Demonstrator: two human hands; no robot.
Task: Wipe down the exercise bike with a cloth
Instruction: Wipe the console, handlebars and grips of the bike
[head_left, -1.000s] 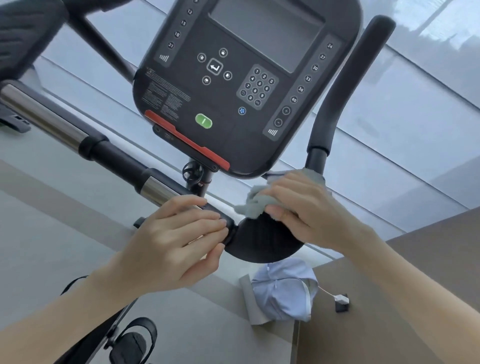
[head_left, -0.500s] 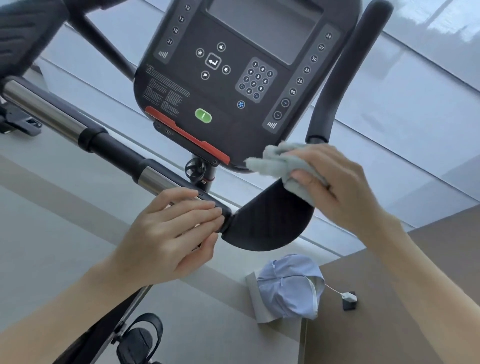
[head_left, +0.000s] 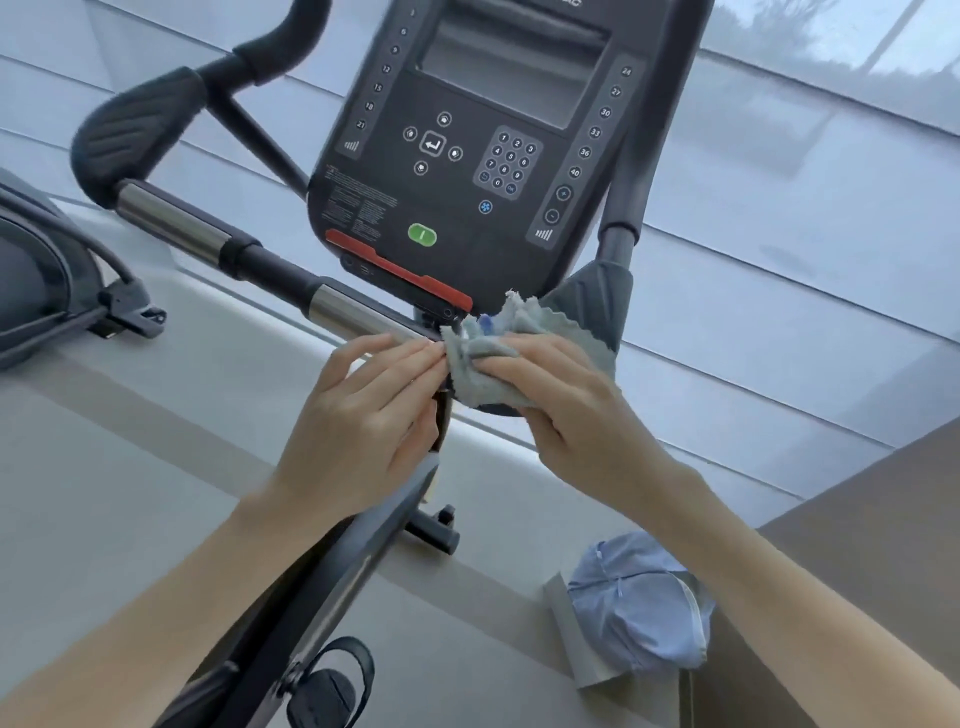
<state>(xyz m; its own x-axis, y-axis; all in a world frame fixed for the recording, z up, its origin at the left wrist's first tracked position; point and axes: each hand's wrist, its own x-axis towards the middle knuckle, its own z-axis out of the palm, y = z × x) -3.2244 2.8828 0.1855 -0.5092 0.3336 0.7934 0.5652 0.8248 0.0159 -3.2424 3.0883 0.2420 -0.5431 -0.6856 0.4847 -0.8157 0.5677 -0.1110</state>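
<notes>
Pressing down at the handlebar junction, the right hand (head_left: 566, 410) is gripping the bunched grey cloth (head_left: 524, 348), fingers curled over it, against the dark pad (head_left: 597, 296) just under the console (head_left: 467, 171). The left hand (head_left: 363, 415) is lying on the bar with fingers nearly straight and narrow together, holding nothing, tips touching the cloth's left edge.

Risks, as I'm judging them: a loose cloth corner is sticking up right beside the red strip (head_left: 400, 270), so an upward swipe could be catching on it or bumping the green button (head_left: 422, 235). The grip is covering only part of the cloth, so it could be slipping off toward the floor, near the blue cap (head_left: 639, 608).

On the exercise bike (head_left: 332, 571), the handlebar (head_left: 218, 239) is running long from upper left down to the junction. The frame post is rising from lower left to the same spot. The console is facing the person, its top tilting away. The cloth is crumpled, with no clear long axis.
</notes>
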